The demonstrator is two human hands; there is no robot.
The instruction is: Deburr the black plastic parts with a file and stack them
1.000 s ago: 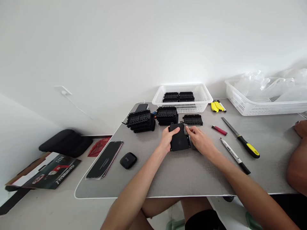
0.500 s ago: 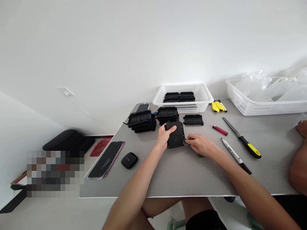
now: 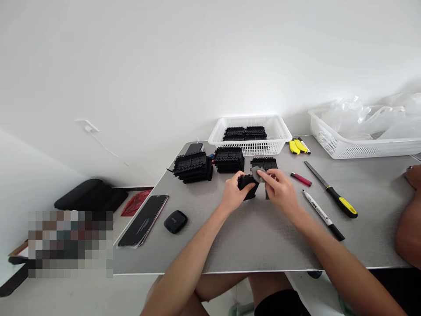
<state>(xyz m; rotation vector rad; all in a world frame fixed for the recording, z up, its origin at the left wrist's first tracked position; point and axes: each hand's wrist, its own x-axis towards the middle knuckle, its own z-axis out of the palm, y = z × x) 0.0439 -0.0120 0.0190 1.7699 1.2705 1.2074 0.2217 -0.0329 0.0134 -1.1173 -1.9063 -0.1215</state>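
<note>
My left hand (image 3: pixel 234 196) grips a black plastic part (image 3: pixel 247 185), tilted up on edge above the grey table (image 3: pixel 250 237). My right hand (image 3: pixel 280 189) is closed on a small grey pad (image 3: pixel 258 174) and presses it against the top edge of the black part. Behind the hands stand stacks of similar black parts (image 3: pixel 194 166), a second stack (image 3: pixel 229 159) and a flat one (image 3: pixel 265 163).
A white basket (image 3: pixel 251 133) with more black parts stands at the back; a larger basket (image 3: pixel 358 140) with plastic bags is at the right. A red lighter (image 3: pixel 300 178), a marker (image 3: pixel 322 213), a file (image 3: pixel 330 188), yellow cutters (image 3: pixel 297 145), a phone (image 3: pixel 144 219) and a black case (image 3: pixel 175 220) lie around. Another person's arm (image 3: pixel 409 215) is at the right edge.
The black part has been turned from flat to up on edge. My right hand moved from its lower right corner up to its top edge with the grey pad.
</note>
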